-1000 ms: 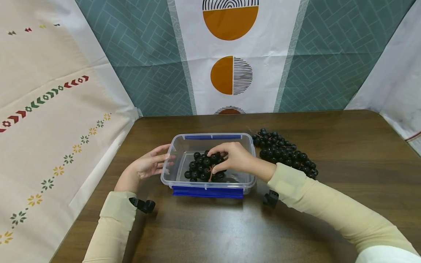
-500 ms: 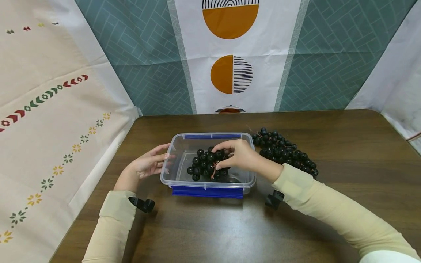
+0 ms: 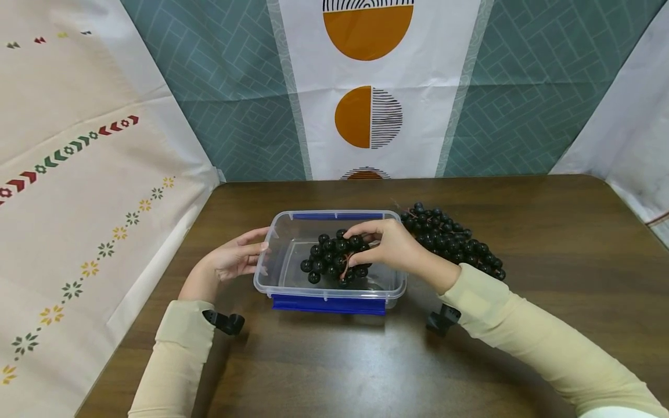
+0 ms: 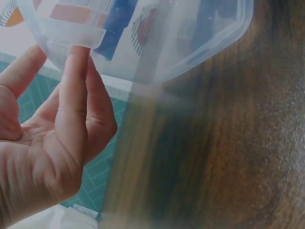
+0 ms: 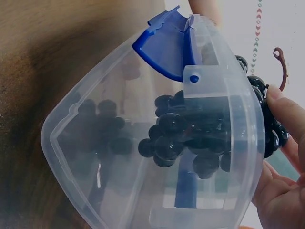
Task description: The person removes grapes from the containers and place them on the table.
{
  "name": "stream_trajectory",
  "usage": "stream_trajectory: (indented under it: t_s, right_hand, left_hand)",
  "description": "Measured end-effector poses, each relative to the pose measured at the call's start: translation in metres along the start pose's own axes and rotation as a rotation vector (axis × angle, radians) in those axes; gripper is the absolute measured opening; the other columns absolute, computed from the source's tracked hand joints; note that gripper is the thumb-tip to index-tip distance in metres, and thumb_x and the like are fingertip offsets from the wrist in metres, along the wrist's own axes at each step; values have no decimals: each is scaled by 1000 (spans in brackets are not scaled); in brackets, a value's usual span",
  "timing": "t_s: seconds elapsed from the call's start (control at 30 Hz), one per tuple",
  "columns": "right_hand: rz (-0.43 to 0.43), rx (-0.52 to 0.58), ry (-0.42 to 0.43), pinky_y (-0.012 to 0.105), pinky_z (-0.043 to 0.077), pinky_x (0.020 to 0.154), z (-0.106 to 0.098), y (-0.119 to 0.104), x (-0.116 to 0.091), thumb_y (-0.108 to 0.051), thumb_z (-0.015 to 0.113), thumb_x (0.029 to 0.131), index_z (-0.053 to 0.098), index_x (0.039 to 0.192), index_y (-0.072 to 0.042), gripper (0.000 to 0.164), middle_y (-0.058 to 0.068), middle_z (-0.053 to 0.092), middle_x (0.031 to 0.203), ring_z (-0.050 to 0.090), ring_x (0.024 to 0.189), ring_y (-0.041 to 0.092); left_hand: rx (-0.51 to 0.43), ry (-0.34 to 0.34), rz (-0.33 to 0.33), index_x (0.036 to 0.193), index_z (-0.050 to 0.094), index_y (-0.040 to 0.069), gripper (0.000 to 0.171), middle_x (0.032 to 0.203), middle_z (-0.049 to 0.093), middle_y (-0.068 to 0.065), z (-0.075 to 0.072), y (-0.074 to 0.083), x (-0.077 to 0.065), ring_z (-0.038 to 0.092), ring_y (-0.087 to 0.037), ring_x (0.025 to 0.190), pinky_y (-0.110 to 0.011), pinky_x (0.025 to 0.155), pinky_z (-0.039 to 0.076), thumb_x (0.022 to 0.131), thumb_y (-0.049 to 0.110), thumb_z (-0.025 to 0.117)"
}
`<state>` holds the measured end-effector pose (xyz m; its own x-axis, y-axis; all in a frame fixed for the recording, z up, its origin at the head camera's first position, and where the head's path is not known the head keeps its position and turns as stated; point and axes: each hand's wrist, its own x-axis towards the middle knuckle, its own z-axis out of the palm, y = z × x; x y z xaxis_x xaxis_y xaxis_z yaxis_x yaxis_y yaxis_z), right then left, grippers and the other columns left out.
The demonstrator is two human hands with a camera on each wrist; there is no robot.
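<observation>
A clear plastic food container [image 3: 282,290] with blue clip latches stands lidless on the table. Inside it is a bunch of black grapes [image 3: 328,255] with a reddish-brown stem. My right hand [image 3: 394,247] reaches over the container's right side and pinches the bunch near its stem between thumb and fingers. In the right wrist view, part of the bunch [image 5: 169,129] shows through the container wall, and a few grapes rise above the rim by the thumb. My left hand [image 3: 230,260] touches the container's left side with fingers extended, fingertips at the rim in the left wrist view.
More black grapes [image 3: 455,238] lie on the brown wooden table [image 3: 313,366], just right of the container and partly behind my right hand. Patterned cloths hang behind and at both sides of the table.
My right hand has moved a little to the right and slightly away from me, and the grape bunch has shifted with it. My left hand has stayed at the container's side.
</observation>
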<state>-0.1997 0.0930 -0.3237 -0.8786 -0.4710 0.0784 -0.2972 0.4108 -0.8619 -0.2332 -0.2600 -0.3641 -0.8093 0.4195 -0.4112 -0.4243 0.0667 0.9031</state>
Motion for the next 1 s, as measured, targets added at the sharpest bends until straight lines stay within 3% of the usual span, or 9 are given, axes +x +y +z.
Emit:
stream_trajectory:
  t_s: [0.43, 0.67, 1.0]
  right_hand:
    - [19, 89, 81, 38, 51, 92, -7, 3, -6, -12, 80, 76, 69, 113, -9, 39, 10, 59, 128, 58, 106, 24]
    - [-1, 155, 131, 37, 51, 91, -13, 4, -10, -8, 79, 76, 67, 114, -6, 40, 10, 60, 126, 59, 103, 23]
    - [20, 175, 192, 32, 52, 85, -24, -1, -16, -6, 77, 77, 67, 114, -5, 38, 10, 61, 123, 60, 100, 23]
  left_hand:
    - [-18, -26, 11, 137, 38, 26, 42, 92, 62, 2, -2, -2, 0, 63, -9, 82, -28, 72, 57, 99, 10, 49]
    - [-25, -39, 20, 133, 41, 28, 39, 91, 62, 3, -1, -2, -1, 63, -8, 81, -28, 72, 57, 100, 10, 48]
    - [-29, -4, 2, 141, 34, 22, 46, 89, 60, 2, 0, -3, 1, 63, -8, 79, -27, 70, 57, 99, 12, 49]
